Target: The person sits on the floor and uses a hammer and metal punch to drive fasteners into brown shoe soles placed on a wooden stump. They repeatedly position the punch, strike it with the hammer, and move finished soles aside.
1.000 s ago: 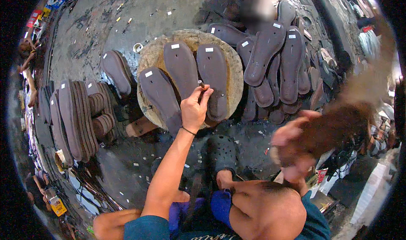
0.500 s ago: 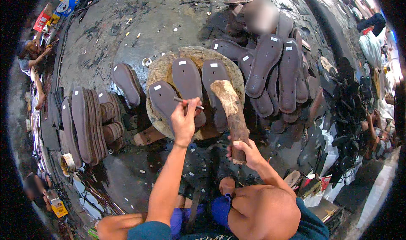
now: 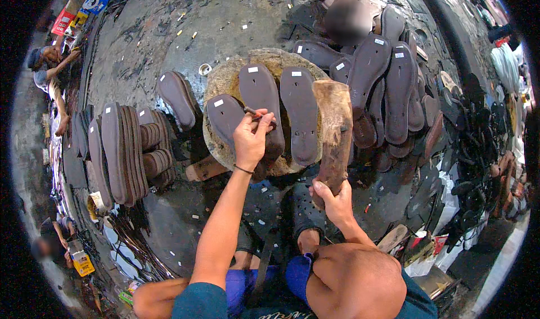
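Observation:
My left hand (image 3: 251,143) is closed around a short dark punch-like tool (image 3: 251,111), just above the middle sole; its lower end is hidden by my fingers. Three brown shoe soles lie on a round wooden block (image 3: 215,84): a left sole (image 3: 220,112), a middle sole (image 3: 259,88) and a right sole (image 3: 298,97). Each has a small white sticker and a small hole or slot. In my right hand (image 3: 336,200) is a thick wooden club (image 3: 336,130), gripped at its narrow end. Its broad end rises beside the right sole, over the block's right edge.
Stacked soles (image 3: 115,156) stand to the left, with a separate pair (image 3: 178,99) nearer the block. A heap of soles (image 3: 388,88) lies at the right. A tape roll (image 3: 205,69) sits beyond the block. Other people are at the far left, one a seated person (image 3: 52,66).
The club has swung right and away from me, uncovering the right sole. My left hand has turned the small tool while staying over the middle sole. The whole view has shifted slightly.

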`<action>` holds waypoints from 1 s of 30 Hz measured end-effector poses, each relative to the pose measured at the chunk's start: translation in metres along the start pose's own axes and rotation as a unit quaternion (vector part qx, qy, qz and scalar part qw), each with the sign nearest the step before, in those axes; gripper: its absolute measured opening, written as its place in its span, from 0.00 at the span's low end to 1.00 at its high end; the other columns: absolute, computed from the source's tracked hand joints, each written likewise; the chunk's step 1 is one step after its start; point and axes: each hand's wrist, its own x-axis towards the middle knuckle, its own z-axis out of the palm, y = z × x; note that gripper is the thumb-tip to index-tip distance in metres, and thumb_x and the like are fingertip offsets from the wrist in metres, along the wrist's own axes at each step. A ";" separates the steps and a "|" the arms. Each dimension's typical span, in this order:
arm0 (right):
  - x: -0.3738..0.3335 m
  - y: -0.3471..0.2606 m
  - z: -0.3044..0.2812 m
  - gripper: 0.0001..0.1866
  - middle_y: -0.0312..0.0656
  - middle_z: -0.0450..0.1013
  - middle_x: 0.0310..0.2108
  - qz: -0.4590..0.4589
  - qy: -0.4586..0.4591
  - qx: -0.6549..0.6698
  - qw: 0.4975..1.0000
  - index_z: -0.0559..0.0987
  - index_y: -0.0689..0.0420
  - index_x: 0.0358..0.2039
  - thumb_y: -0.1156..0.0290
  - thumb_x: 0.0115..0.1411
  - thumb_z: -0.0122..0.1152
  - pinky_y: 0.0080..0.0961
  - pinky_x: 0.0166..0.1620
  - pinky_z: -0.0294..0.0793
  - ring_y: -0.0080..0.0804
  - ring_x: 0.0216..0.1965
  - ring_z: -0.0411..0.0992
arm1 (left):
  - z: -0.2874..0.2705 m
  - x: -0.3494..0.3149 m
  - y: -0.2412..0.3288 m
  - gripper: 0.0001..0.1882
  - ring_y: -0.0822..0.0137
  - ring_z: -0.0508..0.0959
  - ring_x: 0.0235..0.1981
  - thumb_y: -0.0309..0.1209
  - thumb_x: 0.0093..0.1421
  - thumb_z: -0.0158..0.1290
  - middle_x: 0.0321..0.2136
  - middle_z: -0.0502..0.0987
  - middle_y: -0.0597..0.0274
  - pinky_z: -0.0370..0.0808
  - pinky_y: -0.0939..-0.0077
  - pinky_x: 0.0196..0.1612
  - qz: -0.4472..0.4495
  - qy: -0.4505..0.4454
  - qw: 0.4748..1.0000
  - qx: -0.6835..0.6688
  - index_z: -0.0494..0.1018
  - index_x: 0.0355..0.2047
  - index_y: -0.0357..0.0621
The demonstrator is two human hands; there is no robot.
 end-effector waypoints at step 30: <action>0.038 -0.019 0.016 0.23 0.42 0.74 0.39 0.114 -0.127 0.216 0.961 0.70 0.62 0.52 0.61 0.62 0.61 0.34 0.41 0.78 0.34 0.38 0.75 | -0.004 -0.044 0.019 0.12 0.75 0.80 0.39 0.33 0.68 0.55 0.36 0.82 0.61 0.78 0.78 0.42 -0.011 0.002 1.000 -0.012 0.77 0.41 0.35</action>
